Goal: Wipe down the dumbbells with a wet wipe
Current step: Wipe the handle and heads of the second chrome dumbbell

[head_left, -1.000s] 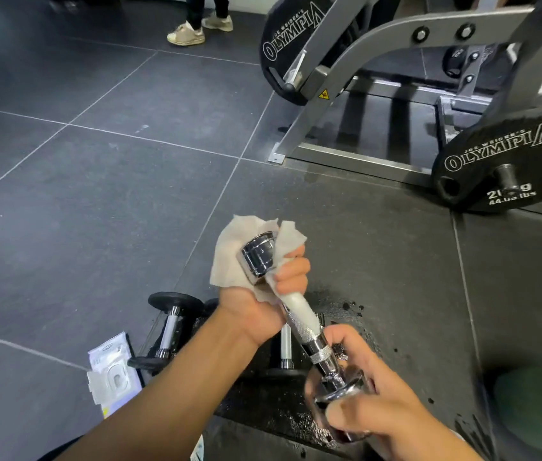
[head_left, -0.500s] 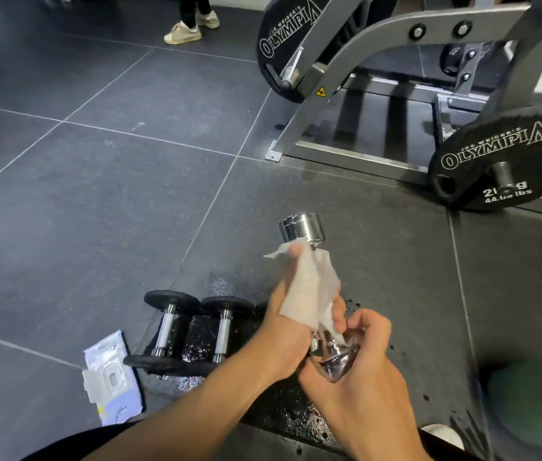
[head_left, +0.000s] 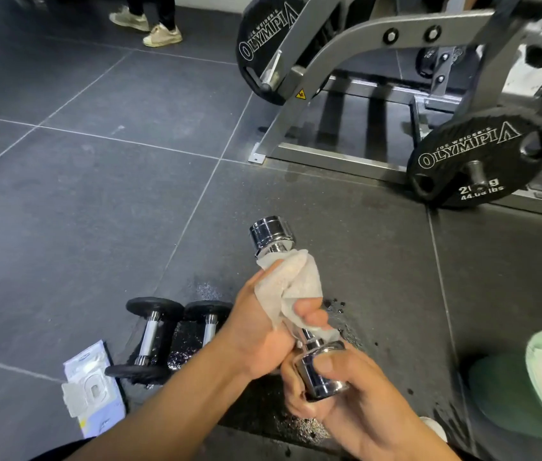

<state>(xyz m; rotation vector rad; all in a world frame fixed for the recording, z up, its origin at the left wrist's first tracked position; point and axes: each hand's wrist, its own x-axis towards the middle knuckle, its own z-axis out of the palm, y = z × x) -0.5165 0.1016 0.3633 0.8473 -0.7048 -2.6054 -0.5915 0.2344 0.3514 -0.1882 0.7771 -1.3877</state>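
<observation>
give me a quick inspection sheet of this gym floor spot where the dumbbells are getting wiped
surface: dark grey tiled floor, wet splashes by the hands
job's things: shiny chrome dumbbell held tilted off the floor, white wet wipe wrapped round its handle; two black dumbbells lying side by side on the floor
clutter: white wipe packet on the floor; pale green tub at right
grippers: left hand grips the wipe round the handle; right hand holds the lower head
cables: nothing seen
surroundings: grey steel weight machine with black Olympia plates; another person's shoes behind
</observation>
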